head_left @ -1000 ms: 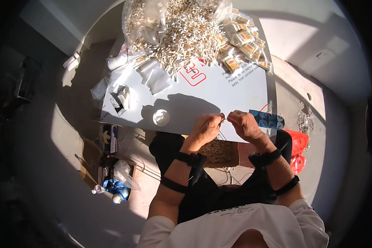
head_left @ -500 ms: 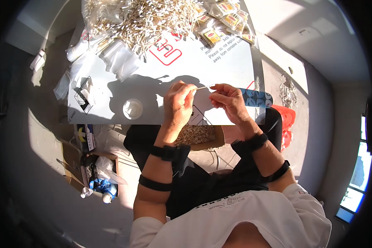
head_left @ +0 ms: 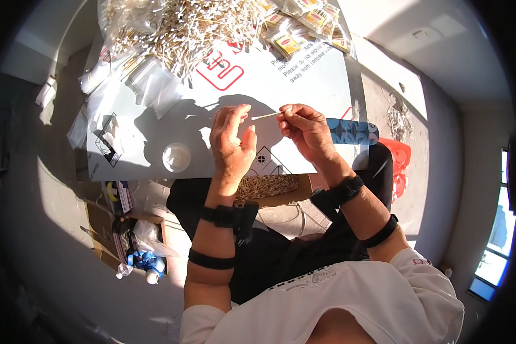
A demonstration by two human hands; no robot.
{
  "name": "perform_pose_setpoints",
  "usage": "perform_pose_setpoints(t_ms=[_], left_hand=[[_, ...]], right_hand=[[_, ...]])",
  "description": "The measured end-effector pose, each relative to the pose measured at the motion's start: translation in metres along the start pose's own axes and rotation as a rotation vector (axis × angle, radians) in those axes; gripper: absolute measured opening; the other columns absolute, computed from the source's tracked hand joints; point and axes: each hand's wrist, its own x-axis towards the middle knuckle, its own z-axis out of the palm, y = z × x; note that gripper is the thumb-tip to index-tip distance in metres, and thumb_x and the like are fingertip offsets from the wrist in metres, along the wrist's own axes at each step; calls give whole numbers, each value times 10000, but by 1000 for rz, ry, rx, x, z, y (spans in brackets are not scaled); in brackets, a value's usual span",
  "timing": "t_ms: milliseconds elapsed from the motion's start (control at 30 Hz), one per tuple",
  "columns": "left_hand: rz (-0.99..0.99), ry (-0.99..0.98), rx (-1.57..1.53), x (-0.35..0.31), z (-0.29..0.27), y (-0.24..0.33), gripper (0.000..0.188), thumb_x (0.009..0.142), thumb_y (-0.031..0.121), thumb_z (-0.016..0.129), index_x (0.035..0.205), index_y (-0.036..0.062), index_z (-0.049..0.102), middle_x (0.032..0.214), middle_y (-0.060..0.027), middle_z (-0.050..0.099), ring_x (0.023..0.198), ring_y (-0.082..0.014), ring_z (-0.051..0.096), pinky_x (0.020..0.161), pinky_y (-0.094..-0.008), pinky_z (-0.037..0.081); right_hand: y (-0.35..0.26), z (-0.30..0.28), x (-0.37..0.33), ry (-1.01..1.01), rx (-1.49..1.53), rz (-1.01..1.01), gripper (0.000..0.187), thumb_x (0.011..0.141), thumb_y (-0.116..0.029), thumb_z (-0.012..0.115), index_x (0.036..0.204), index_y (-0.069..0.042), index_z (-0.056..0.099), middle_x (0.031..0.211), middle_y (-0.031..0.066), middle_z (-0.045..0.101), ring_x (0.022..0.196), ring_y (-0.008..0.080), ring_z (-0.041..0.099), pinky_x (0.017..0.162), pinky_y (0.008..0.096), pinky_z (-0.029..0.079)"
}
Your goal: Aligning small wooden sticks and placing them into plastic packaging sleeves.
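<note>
A thin cotton swab (head_left: 266, 116) is pinched in the fingertips of my right hand (head_left: 305, 129), its white tip pointing left. My left hand (head_left: 231, 140) is held beside that tip with thumb and fingers apart, holding nothing. Both hands hover over the near part of a white printed board (head_left: 212, 160) that serves as the tabletop. A small round clear-white lid or dish (head_left: 176, 157) lies left of my left hand. At the far side spreads a big heap of loose cotton swabs (head_left: 195, 28).
Clear plastic bags (head_left: 156, 86) lie left of the heap, and filled yellow-labelled packets (head_left: 286, 43) lie to its right. A blue patterned strip (head_left: 352, 132) juts past the right edge. Below the near edge stands a box of swabs (head_left: 269, 188); another carton (head_left: 103, 229) sits on the floor.
My left hand has let go of the swab and opened, moving slightly left. The swab is now in my right fingertips. The view has shifted a little.
</note>
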Motion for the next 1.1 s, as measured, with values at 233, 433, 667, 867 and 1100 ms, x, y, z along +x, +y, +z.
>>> perform_pose_setpoints(t_ms=[233,433,667,867,1100], left_hand=[[69,-5,10,0,5,-3,181,717,-38,687,870,21,610,757,-83,587,746,-281,584,671,-361,479],[77,14,25,0,8,-4,167,704,-49,692,824,24,600,741,-83,589,728,-279,591,643,-364,473],[121,21,17,0,9,-7,178,689,-52,698,820,24,603,737,-84,587,715,-285,592,633,-361,477],[-11,-40,-189,3,-4,3,139,776,64,692,878,2,621,764,-63,604,703,-156,579,648,-283,471],[-208,210,-318,3,-11,-12,95,820,62,671,889,8,634,765,-26,617,678,-87,541,616,-217,435]], right_hand=[[1,3,-2,-28,-19,-1,89,895,-22,600,962,-1,654,859,101,681,714,135,648,631,227,533],[3,3,-3,-64,17,19,129,886,2,595,1006,-7,643,884,105,687,738,139,658,651,228,540],[8,12,-7,-36,49,75,66,885,-47,626,934,-18,659,866,89,688,723,130,650,635,231,527],[-11,12,-22,-260,-380,45,92,912,-76,593,853,-17,632,779,42,657,683,90,598,622,229,488],[-9,-2,-66,-672,-1283,-324,109,792,-38,686,823,12,594,738,115,613,640,287,607,578,341,487]])
